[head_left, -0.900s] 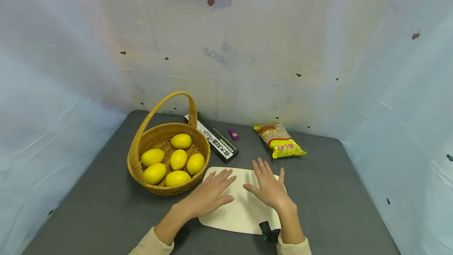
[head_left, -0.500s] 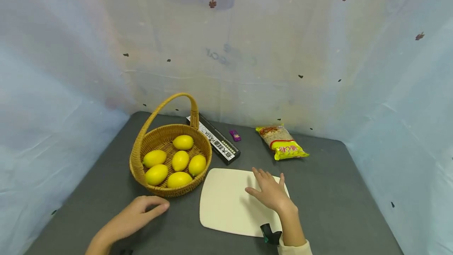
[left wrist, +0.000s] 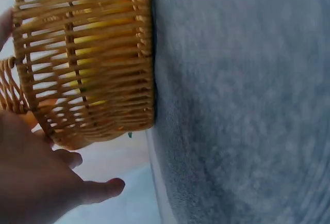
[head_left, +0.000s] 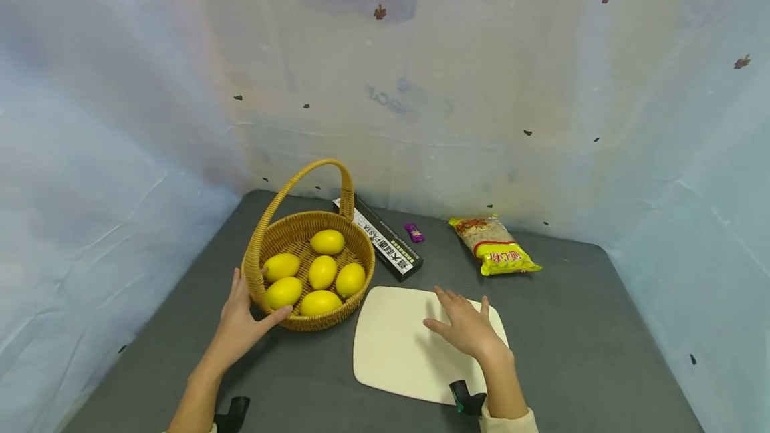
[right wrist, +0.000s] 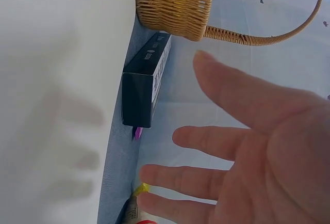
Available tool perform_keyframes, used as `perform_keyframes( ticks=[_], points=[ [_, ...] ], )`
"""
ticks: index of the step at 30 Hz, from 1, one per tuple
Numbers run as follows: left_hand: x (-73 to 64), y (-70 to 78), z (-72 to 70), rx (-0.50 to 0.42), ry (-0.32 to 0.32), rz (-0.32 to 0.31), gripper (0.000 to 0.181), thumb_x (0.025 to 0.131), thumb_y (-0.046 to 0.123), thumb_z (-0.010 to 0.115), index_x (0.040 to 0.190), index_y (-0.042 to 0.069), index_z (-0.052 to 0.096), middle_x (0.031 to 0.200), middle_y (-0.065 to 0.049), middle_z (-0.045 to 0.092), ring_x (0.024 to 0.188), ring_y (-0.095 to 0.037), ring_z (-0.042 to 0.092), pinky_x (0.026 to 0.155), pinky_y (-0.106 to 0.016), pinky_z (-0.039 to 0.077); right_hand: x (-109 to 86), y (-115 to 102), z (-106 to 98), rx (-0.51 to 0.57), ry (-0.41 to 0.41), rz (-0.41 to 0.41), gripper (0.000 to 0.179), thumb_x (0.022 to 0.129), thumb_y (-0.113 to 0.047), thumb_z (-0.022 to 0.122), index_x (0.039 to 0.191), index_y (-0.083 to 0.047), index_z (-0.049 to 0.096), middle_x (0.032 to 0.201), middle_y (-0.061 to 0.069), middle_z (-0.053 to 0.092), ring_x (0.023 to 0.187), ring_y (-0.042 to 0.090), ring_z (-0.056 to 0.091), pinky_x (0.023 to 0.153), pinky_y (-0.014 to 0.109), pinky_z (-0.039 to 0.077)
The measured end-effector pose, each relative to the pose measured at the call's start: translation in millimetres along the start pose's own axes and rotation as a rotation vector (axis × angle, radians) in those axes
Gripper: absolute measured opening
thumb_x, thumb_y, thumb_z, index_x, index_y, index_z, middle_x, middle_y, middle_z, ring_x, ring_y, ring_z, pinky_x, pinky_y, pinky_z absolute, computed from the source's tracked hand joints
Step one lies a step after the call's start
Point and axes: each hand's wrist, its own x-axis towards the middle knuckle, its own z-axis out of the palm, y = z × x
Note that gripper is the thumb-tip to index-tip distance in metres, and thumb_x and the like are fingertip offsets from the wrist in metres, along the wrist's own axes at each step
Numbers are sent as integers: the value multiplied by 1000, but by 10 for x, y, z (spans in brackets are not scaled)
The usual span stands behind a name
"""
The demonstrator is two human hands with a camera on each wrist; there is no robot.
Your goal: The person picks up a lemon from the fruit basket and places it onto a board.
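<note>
A yellow-brown wicker basket (head_left: 313, 323) with a tall handle stands at the left of the table, holding several lemons (head_left: 322, 272). My left hand (head_left: 239, 329) is at its near left side, thumb by the front rim and fingers spread along the outside near the handle's base. In the left wrist view, the fingers (left wrist: 98, 190) reach past the woven wall (left wrist: 93, 64) with the lower ones apart from it. My right hand (head_left: 466, 327) hovers over the cream cutting board (head_left: 394, 346), fingers spread and nothing held; its shadow falls on the board.
Behind the board lies a black-and-white pasta box (head_left: 388, 242), partly behind the basket. A small purple packet (head_left: 414, 232) is beside it, and a yellow food bag (head_left: 496, 246) lies at the back right. Pale sheeting (head_left: 457, 85) surrounds the grey table (head_left: 577, 326).
My left hand has left the board, moving left and then forward to the basket's left side. The right hand stays over the board. The whole view has shifted slightly.
</note>
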Motion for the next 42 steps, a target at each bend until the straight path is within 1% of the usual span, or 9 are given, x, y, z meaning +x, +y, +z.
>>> perform_keyframes(
  ticks=[5, 8, 13, 17, 21, 25, 31, 35, 42],
  points=[
    [-13, -72, 3, 56, -25, -26, 83, 93, 40, 71, 158, 14, 27, 166, -12, -8, 150, -40, -11, 98, -83, 7, 0, -1, -8, 9, -6, -7, 70, 94, -39, 69, 150, -5, 44, 146, 23, 49, 136, 42, 43, 105, 79, 1],
    [-30, -108, 36, 57, 7, 10, 65, 95, 35, 69, 148, 10, 42, 166, -14, -5, 149, -47, 3, 97, -81, 14, -1, -1, -13, 14, -10, -7, 71, 94, -40, 68, 151, -5, 44, 146, 23, 48, 136, 42, 43, 104, 79, 1],
    [-63, -116, 73, 54, 44, 59, 60, 95, 29, 70, 145, 9, 44, 166, -8, -3, 141, -54, 22, 93, -77, 24, 13, -44, -37, 33, -27, -23, 69, 95, -37, 69, 151, -6, 44, 147, 19, 49, 137, 39, 43, 105, 78, 3],
    [-76, -104, 60, 36, 12, 8, 64, 97, 34, 67, 149, 11, 39, 166, -2, -12, 141, -56, 20, 92, -79, 22, 90, -166, -111, 72, -55, -113, 65, 96, -35, 68, 150, -5, 46, 148, 15, 49, 138, 36, 43, 108, 75, 9],
    [-73, -93, 50, 19, -13, -26, 68, 97, 36, 66, 152, 11, 34, 165, 0, -16, 141, -57, 17, 92, -79, 21, 215, -361, -224, 129, -120, -236, 55, 97, -30, 68, 141, 0, 54, 141, 16, 55, 133, 37, 48, 109, 63, 29],
    [-58, -84, 48, 22, -33, -52, 67, 98, 38, 64, 152, 12, 33, 165, -2, -18, 140, -58, 20, 90, -79, 25, 411, -584, -333, 185, -240, -368, 43, 97, -24, 67, 131, 1, 62, 130, 15, 63, 121, 34, 58, 102, 49, 45],
    [-43, -81, 44, 25, -38, -61, 66, 99, 40, 62, 152, 12, 33, 165, -2, -19, 139, -58, 23, 89, -77, 31, 866, -848, -388, 348, -393, -535, 38, 96, -14, 69, 128, 5, 64, 124, 18, 66, 110, 28, 66, 92, 32, 53],
    [-39, -85, 39, 17, -37, -55, 70, 99, 39, 63, 155, 12, 30, 164, 0, -21, 139, -58, 21, 91, -78, 28, 1174, -999, -335, 417, -346, -565, 39, 96, -12, 68, 131, 3, 62, 126, 17, 65, 114, 28, 64, 93, 29, 52],
    [-48, -98, 63, 1, -52, -90, 93, 99, 40, 61, 160, 34, -9, 164, 0, -21, 141, -57, 20, 93, -80, 24, 1568, -1244, -240, 518, -295, -525, 42, 98, -13, 65, 136, 2, 58, 130, 18, 63, 118, 27, 62, 95, 31, 51]
  ],
)
